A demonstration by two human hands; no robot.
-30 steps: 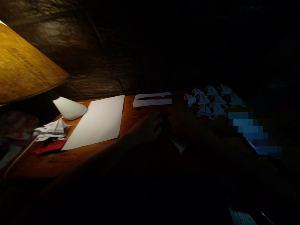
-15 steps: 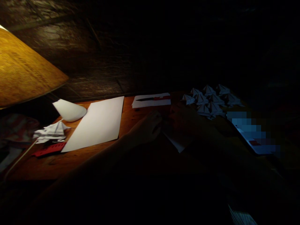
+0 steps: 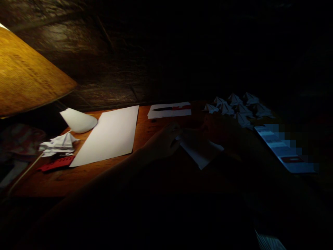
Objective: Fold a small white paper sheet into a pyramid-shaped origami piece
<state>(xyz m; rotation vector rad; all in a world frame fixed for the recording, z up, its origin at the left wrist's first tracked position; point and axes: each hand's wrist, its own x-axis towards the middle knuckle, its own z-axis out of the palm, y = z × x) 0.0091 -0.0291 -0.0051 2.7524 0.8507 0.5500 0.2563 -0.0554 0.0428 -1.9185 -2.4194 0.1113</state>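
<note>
Dim wooden counter [image 3: 145, 130] under a lampshade [image 3: 28, 76]; I see a blank sheet [image 3: 109, 135] at left. The left hand [image 3: 163, 142] pinches the folded paper [image 3: 200, 154] mid-counter. The right hand [image 3: 221, 133] lies on it, its grip too dark to tell. Folded pieces [image 3: 236, 109] sit behind.

Amber lampshade [image 3: 26, 76] glows; plain white sheet [image 3: 108, 133] on orange-brown table [image 3: 78, 177]. Left of the sheet, a red strip [image 3: 56, 164]; right, greyish-white folded paper [image 3: 200, 154]; beyond, black-and-red knife [image 3: 170, 108].
</note>
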